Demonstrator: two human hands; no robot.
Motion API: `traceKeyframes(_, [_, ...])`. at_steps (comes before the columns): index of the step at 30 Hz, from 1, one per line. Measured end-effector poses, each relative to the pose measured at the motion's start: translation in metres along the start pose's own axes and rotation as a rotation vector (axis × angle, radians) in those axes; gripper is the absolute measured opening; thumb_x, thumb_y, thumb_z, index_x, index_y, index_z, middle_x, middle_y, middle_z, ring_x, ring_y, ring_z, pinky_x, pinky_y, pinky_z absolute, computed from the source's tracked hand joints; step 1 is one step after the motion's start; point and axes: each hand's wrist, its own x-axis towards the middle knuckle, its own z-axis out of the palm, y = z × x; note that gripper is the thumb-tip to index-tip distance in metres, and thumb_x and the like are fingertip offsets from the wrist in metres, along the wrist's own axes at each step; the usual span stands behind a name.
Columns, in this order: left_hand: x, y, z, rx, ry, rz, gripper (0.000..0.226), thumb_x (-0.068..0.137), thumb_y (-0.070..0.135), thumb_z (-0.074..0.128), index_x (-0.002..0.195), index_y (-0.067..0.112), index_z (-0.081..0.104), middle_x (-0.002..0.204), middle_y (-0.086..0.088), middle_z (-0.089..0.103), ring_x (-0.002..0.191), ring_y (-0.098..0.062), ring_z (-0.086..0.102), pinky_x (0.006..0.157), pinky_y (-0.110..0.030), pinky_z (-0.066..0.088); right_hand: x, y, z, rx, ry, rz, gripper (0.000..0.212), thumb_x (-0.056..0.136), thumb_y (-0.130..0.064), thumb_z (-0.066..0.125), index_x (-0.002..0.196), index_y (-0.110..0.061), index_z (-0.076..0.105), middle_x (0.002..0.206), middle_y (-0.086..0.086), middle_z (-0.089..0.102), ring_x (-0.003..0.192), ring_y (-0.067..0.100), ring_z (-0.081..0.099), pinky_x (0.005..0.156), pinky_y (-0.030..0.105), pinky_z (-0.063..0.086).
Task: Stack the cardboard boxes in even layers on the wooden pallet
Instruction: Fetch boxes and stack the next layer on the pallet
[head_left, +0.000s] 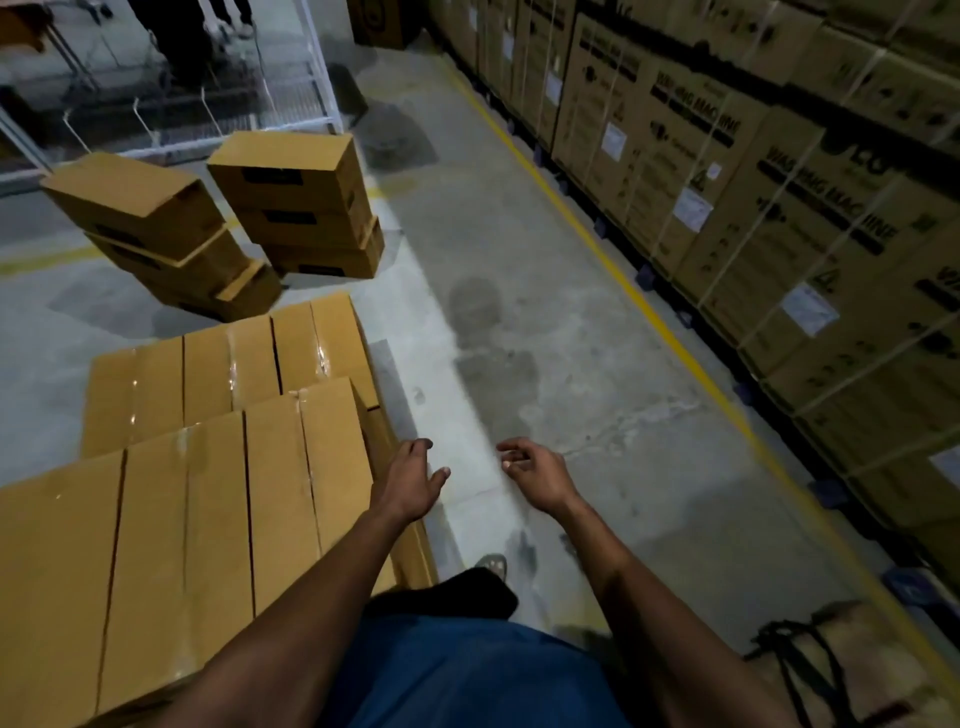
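Both hands — left hand (413, 480), right hand (535, 475) — apparently empty beside stacked boxes (218, 467).

Dim overhead light, tape glare, soft blur, wide-angle bending at edges.

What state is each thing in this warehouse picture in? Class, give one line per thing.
left hand: empty, fingers relaxed, beside the stacked boxes
right hand: empty, fingers loosely curled, over the floor
stacked boxes: closed, taped, in uneven layers
left floor pile: three boxes, leaning, top flap loose
right floor pile: three boxes, closed, roughly upright
washing machine cartons: strapped, stacked in a wall
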Motion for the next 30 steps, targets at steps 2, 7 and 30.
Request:
traceKeyframes(2, [0.026,0.007,0.003,-0.026,0.002,-0.019,0.059,0.104,0.042,0.059,0.150,0.010,0.043,0.153,-0.012,0.043,0.138,-0.032,0.047,0.105,-0.038,0.041,0.017,0.003,-0.009,0.004,-0.005,0.010,0.027,0.092,-0.010,0.070,0.116,-0.024,0.073,0.102,0.002,0.076,0.092,0.014,0.072,0.088,0.028,0.056])
traceKeyframes(7, [0.101,0.020,0.016,-0.055,0.017,-0.034,0.057,0.101,0.048,0.060,0.146,0.016,0.048,0.148,-0.010,0.049,0.132,-0.033,0.050,0.105,-0.045,0.046,0.083,0.007,-0.038,-0.033,0.014,0.044,0.028,0.091,-0.012,0.072,0.117,-0.021,0.074,0.101,-0.001,0.076,0.088,0.012,0.072,0.090,0.025,0.056])
traceKeyframes(30, [0.433,0.016,-0.117,-0.135,0.096,-0.192,0.050,0.102,0.041,0.057,0.147,0.022,0.046,0.149,-0.004,0.050,0.132,-0.029,0.051,0.101,-0.044,0.050,0.478,-0.096,-0.105,-0.183,-0.143,0.060,0.026,0.093,-0.019,0.073,0.118,-0.023,0.073,0.105,0.000,0.076,0.091,0.009,0.072,0.074,0.001,0.044])
